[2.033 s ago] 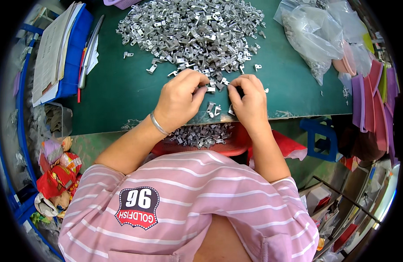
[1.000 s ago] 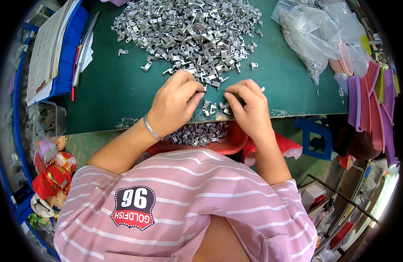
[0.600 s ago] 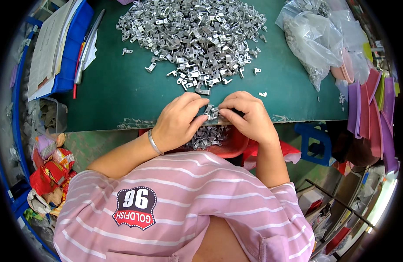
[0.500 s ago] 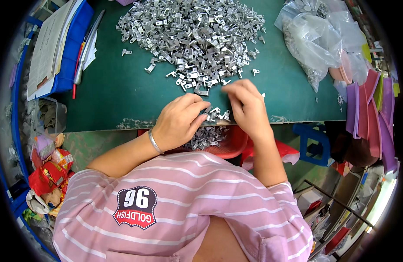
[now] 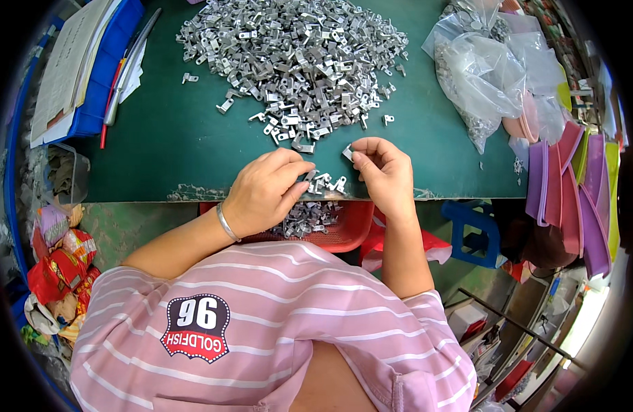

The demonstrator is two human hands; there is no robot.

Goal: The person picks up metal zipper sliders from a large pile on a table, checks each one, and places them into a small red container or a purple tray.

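Between the thumb and fingers of my right hand [image 5: 386, 177] is a small silver metal bracket [image 5: 348, 152], held just above the green tabletop. My left hand [image 5: 263, 191], with a bangle at the wrist, is closed at the table's front edge, thumb and forefinger pinched on another metal bracket [image 5: 310, 176], partly hidden by the fingertips. A few loose brackets [image 5: 326, 182] lie on the edge between both hands. Farther back spreads a big heap of such brackets [image 5: 296, 69], each a bent tab with a hole.
Below the table edge sits a red basket [image 5: 361, 226] with more metal pieces. Clear plastic bags [image 5: 481, 75] of parts stand at the right, near pink and purple bins [image 5: 570, 192]. On the left are a blue tray [image 5: 103, 89] with papers and a metal rod [image 5: 131, 69].
My right hand has turned and now shows a bracket pinched in its fingertips. My left hand stays near the table edge. The whole view has shifted slightly.
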